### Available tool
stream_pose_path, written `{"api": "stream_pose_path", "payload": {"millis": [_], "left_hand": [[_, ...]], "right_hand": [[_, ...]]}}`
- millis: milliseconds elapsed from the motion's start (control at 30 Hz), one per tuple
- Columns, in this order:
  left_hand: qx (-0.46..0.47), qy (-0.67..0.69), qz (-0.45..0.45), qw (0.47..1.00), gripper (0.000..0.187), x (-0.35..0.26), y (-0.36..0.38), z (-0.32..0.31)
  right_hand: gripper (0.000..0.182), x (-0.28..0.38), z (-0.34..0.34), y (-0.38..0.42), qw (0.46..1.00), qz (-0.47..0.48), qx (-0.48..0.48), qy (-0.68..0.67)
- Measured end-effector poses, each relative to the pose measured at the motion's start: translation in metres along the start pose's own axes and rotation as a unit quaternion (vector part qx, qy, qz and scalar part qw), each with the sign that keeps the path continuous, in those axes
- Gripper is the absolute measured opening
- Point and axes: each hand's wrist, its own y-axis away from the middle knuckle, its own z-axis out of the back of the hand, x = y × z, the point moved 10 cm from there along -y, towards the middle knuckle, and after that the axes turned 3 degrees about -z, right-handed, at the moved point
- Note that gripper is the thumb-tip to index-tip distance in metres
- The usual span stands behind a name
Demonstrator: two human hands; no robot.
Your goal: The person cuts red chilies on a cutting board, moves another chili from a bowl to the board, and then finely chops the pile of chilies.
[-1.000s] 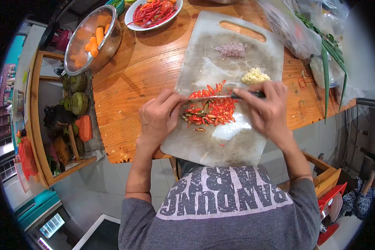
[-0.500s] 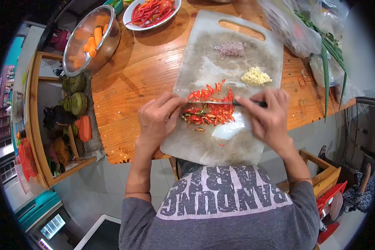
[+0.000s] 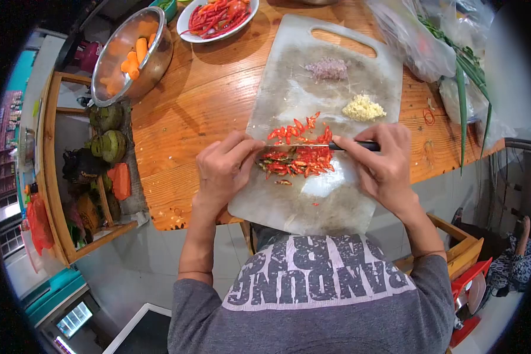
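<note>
A kitchen knife (image 3: 299, 145) lies level across a heap of chopped red chillies (image 3: 301, 159) on the worn white cutting board (image 3: 265, 200). My right hand (image 3: 383, 162) is closed around its black handle. The fingers of my left hand (image 3: 225, 168) pinch the tip end of the blade. Some chilli pieces sit beyond the blade, others on my side of it. Farther up the board are a mound of minced garlic (image 3: 363, 108) and a pile of finely chopped shallot (image 3: 327, 69).
On the wooden table (image 3: 183, 130) stand a metal bowl (image 3: 159, 65) of carrots and a white plate (image 3: 203, 39) of red chillies. Plastic bags (image 3: 422, 50) and green onions (image 3: 462, 106) occupy the right side. A wooden-framed crate (image 3: 56, 177) with vegetables is at left.
The right hand was blurred with movement and now shows sharply, with the handle end lying flatter. The left hand keeps its place at the knife tip.
</note>
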Motion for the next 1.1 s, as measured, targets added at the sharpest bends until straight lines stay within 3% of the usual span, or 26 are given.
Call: {"api": "stream_pose_path", "payload": {"millis": [233,567,667,767,900,1100], "left_hand": [[-0.026,-0.037,0.031,0.998,0.011,0.001,-0.009,0.001],[0.022,-0.065,0.022,0.997,0.016,0.002,-0.012,-0.009],[0.035,-0.047,0.011,0.998,0.016,-0.001,-0.011,-0.009],[-0.026,-0.038,-0.012,0.999,0.021,-0.01,-0.017,-0.001],[0.016,-0.078,-0.067,0.995,0.019,-0.028,-0.047,-0.001],[0.124,-0.099,-0.13,0.979,0.015,-0.018,-0.078,-0.054]], "right_hand": [[0.039,-0.015,0.005,-0.031,0.997,0.014,-0.062,0.036],[0.041,-0.015,-0.014,-0.004,0.999,-0.03,0.016,0.023],[0.043,-0.009,-0.003,0.005,0.999,-0.023,-0.018,0.014],[0.048,-0.015,0.008,0.003,0.998,-0.045,-0.052,0.001],[0.051,-0.026,0.012,0.005,0.995,-0.051,-0.087,0.02],[0.056,-0.039,0.004,0.02,0.991,-0.095,-0.09,0.031]]}}
